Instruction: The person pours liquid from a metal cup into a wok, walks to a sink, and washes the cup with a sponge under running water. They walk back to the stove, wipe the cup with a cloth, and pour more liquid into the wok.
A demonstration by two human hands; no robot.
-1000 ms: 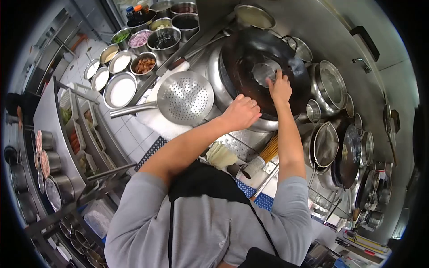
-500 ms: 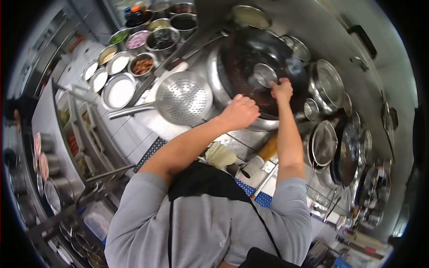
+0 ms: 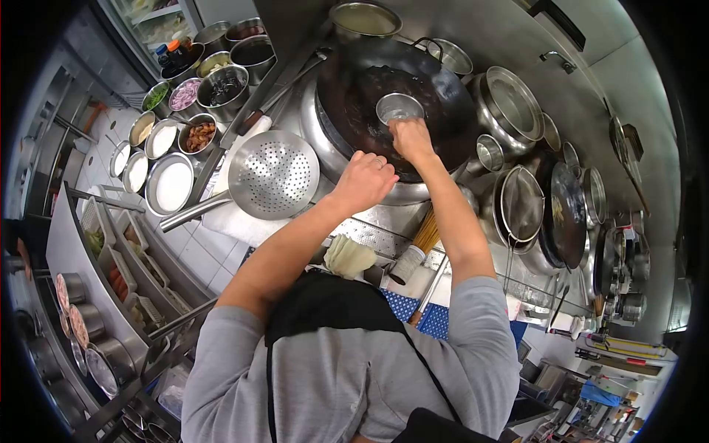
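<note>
A small round metal cup (image 3: pixel 399 105) is in my right hand (image 3: pixel 413 142), whose fingers close on its near rim. The cup is over the middle of a large dark wok (image 3: pixel 452 100), which has a dark, shiny liquid in its bottom. My left hand (image 3: pixel 366 179) is curled over the near left rim of the wok, where its handle is hidden under the fingers. Left of the wok lies a perforated metal strainer (image 3: pixel 273 176), its handle pointing left. A folded pale cloth (image 3: pixel 349 257) sits below my left forearm.
Metal pots of chopped ingredients and white powders, among them a white-filled bowl (image 3: pixel 173 184), stand at the upper left. A bamboo brush (image 3: pixel 413 249) lies between my arms. Stacked pots (image 3: pixel 512 103), a mesh sieve (image 3: pixel 522 204) and another wok (image 3: pixel 567 210) line the right.
The camera view has shifted, so the surroundings appear moved left. My right hand has brought the cup from lower in the wok to a more upright position nearer me. My left hand stays at the rim.
</note>
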